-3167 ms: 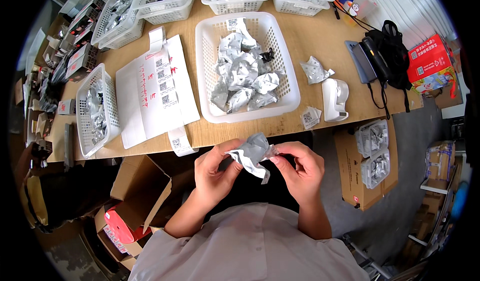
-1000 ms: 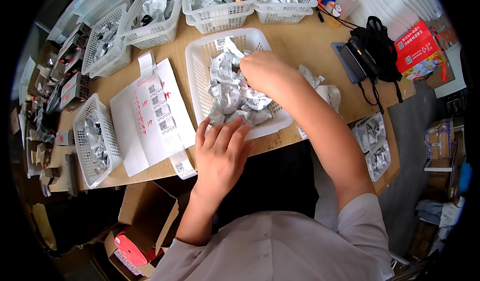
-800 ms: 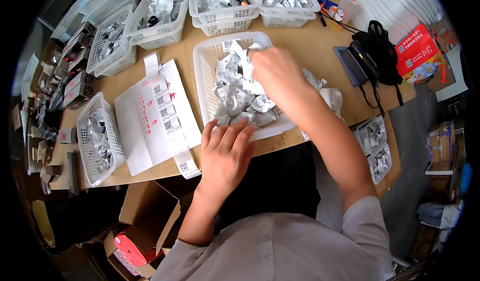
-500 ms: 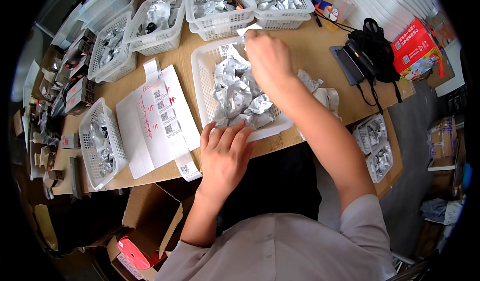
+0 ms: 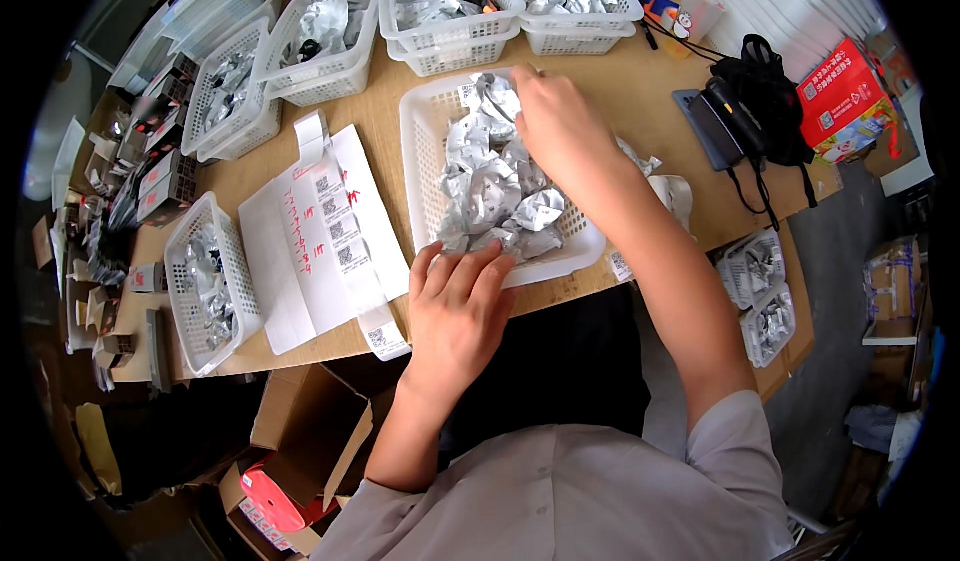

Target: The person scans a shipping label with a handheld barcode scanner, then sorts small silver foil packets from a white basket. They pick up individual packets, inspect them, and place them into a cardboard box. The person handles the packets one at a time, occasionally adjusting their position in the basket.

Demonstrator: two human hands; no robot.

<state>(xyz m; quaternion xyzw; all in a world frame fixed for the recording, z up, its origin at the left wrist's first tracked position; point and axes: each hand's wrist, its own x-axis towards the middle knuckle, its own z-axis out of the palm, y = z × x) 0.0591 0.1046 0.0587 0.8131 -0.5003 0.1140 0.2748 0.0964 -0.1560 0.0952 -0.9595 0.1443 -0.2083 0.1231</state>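
Note:
A white perforated basket (image 5: 420, 161) at the table's middle holds several crumpled silver foil packets (image 5: 490, 181). My left hand (image 5: 460, 311) rests on its near rim, fingers apart and touching the front packets. My right hand (image 5: 555, 126) reaches to the basket's far right part, fingers curled beside an upper packet; what they grip is hidden. Partly behind my right forearm lie a loose packet (image 5: 638, 159) and a white dispenser-like object (image 5: 672, 193).
A paper sheet (image 5: 285, 251) with a label strip lies left, beside a smaller basket (image 5: 180, 271). Stacked baskets (image 5: 445, 31) line the back. A black bag (image 5: 760, 111), drink cup (image 5: 695, 16) and red box (image 5: 840, 91) stand right. An open carton (image 5: 300, 411) sits below the table.
The packet earlier held between both hands is out of them. Both hands have moved up to the basket; in the last half second my right hand lowered slightly among the packets.

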